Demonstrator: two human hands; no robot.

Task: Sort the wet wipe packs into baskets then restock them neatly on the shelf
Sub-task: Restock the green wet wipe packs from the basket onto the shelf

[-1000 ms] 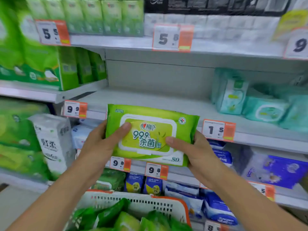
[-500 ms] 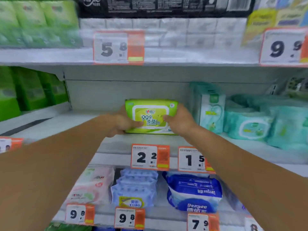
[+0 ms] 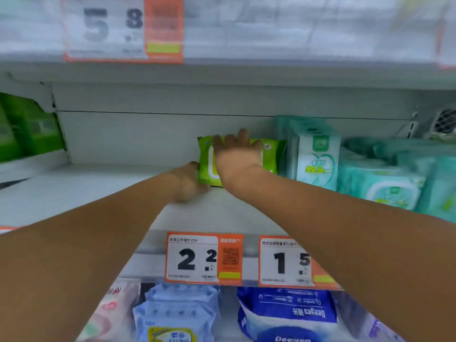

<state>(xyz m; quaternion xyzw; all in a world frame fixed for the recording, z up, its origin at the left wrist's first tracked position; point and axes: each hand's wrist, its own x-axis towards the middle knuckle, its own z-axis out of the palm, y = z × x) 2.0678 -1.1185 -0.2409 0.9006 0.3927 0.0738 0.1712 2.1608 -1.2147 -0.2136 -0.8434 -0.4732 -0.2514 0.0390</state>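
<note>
left hand (image 3: 187, 181) grips green pack (image 3: 270, 156) | right hand (image 3: 238, 156) fingers flat on it | teal packs (image 3: 318, 161) touching right

Bright, even light; blurred edges

Lime-green wipe pack (image 3: 271, 154) with white label panel, pale teal packs (image 3: 385, 183) (heart motif on one), orange-and-white price tags (image 3: 204, 259), blue packs (image 3: 286, 314) below
</note>
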